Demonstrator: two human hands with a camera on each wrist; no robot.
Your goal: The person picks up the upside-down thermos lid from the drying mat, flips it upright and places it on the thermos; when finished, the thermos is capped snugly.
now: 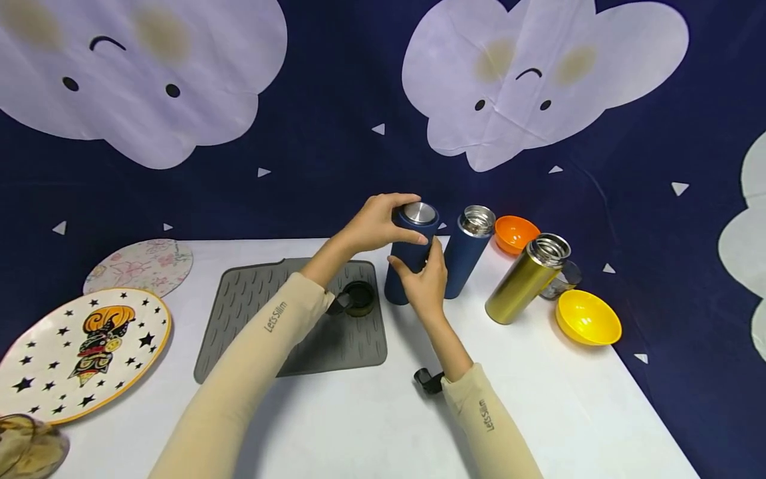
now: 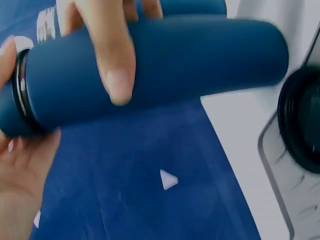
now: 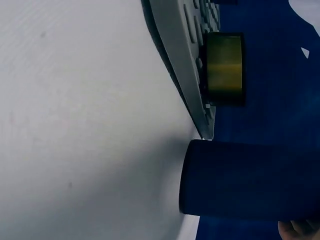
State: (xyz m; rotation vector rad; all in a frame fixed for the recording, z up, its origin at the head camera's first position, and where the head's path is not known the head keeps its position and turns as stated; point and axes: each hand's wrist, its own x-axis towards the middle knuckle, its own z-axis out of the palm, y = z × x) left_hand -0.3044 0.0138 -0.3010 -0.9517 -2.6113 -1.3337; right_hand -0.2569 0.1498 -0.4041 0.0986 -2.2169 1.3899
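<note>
On the white tabletop, before a dark blue backdrop with cloud faces:
Capped flask: a dark blue flask stands upright just past the right edge of the grey ridged mat.
Left hand: the left hand has its fingers curled round the flask's steel-topped cap.
Right hand: the right hand wraps its fingers about the flask's body, low on the near side.
Beside it: an open blue flask stands just to the right, an open gold flask further right.
Bowls: an orange bowl behind, a yellow bowl near the right edge.
On the mat: a dark lid.
Far left: a star-patterned plate and a floral plate.
</note>
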